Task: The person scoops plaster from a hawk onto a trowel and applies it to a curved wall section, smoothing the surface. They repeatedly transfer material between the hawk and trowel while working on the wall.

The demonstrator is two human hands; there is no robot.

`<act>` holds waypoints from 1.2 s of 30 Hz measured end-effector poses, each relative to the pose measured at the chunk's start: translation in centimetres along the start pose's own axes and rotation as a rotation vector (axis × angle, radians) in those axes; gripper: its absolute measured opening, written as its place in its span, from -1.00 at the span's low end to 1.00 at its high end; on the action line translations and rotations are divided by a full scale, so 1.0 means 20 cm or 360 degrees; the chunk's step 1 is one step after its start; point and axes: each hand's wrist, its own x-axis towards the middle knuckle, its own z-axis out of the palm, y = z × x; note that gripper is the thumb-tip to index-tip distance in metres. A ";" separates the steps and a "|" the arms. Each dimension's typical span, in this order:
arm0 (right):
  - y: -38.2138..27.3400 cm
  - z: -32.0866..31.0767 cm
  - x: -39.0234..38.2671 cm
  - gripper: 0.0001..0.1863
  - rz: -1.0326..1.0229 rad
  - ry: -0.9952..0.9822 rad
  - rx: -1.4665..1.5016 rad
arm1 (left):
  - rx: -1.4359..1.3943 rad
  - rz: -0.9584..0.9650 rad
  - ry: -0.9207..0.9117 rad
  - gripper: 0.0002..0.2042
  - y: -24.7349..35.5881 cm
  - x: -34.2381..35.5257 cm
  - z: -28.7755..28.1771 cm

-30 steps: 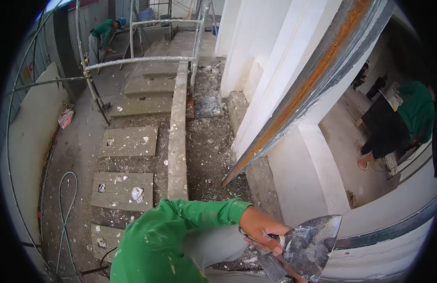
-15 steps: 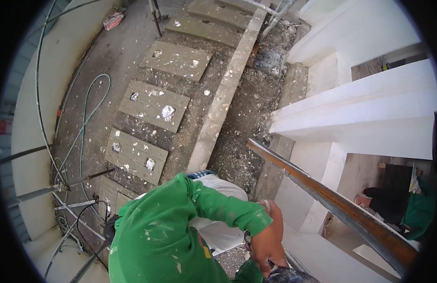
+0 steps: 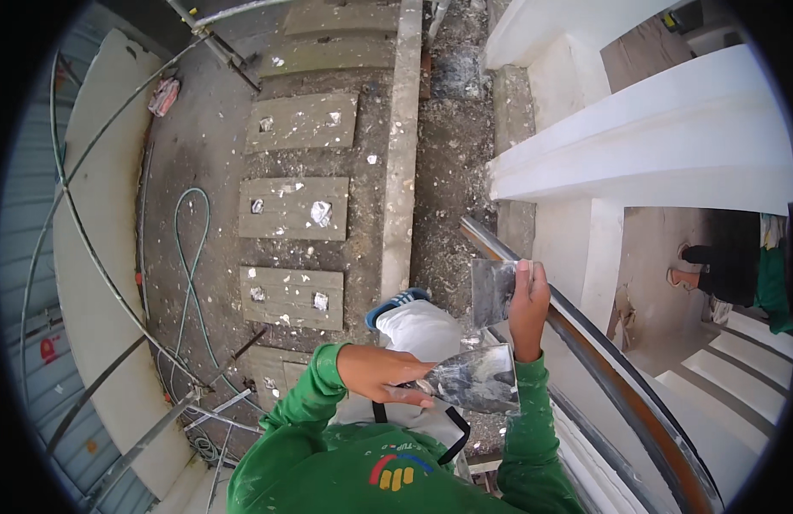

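My left hand (image 3: 388, 377), low in the middle, grips a wide putty knife (image 3: 478, 381); its smeared metal blade points right. My right hand (image 3: 526, 310) holds a square metal blade (image 3: 492, 293) upright, above and right of that knife, beside a rusty-orange and grey metal rail (image 3: 623, 384) running diagonally. Both forearms wear green sleeves spattered with pale material. Below my hands are my white-clad leg (image 3: 413, 330) and blue sandal (image 3: 383, 304).
Scaffold tubes (image 3: 113, 283) cross the left, over a looped hose (image 3: 193, 248). Debris-strewn concrete slabs (image 3: 293, 206) and a long kerb (image 3: 400, 146) lie ahead. White beams (image 3: 636, 120) stand right. Through an opening, a person in dark trousers (image 3: 726, 283) is on a lower floor.
My view has tilted down onto my body and swung round. My hands, bunched together half a second ago, are now apart, with my right hand's blade raised upright.
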 end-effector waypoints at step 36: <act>-0.67 -0.06 0.62 -0.63 0.0695 0.0463 0.1629 | -0.0646 -0.0239 0.2460 -0.67 0.81 -0.49 0.14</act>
